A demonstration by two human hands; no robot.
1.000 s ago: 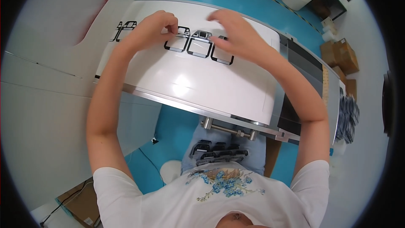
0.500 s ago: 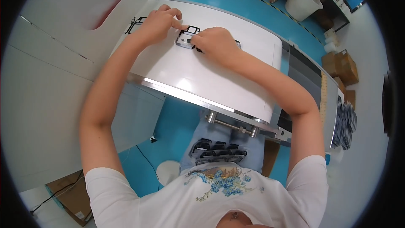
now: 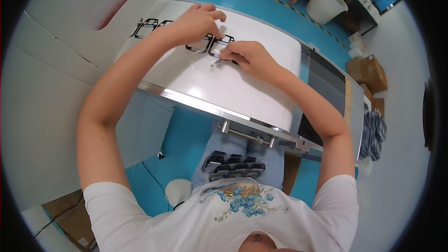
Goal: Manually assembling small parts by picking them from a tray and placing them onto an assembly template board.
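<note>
A row of black-edged clear frames (image 3: 198, 45) lies on the white conveyor belt (image 3: 205, 77). My left hand (image 3: 193, 25) hovers over this row, fingers bent and apart, nothing visible between them; its fingertips come close to one black-edged frame (image 3: 223, 41). That frame is partly covered by my right hand (image 3: 252, 57), whose thumb and fingers are pinched together. From the pinch a thin, see-through film (image 3: 214, 64) seems to stick out toward the left, with a small greyish tab; its outline is faint. Another frame is mostly hidden under the right hand.
More black-edged frames (image 3: 148, 28) sit farther left on the belt, beside a white machine housing (image 3: 51, 74). Several dark frames (image 3: 235, 164) rest on my lap. A metal rail (image 3: 186, 100) edges the belt. Stacked frames (image 3: 373, 130) and cardboard boxes (image 3: 373, 74) stand at right.
The frames now sit side by side, with the left hand raised slightly and moved right. My right hand has drawn a little toward me, and a clear film shows beside its fingers.
</note>
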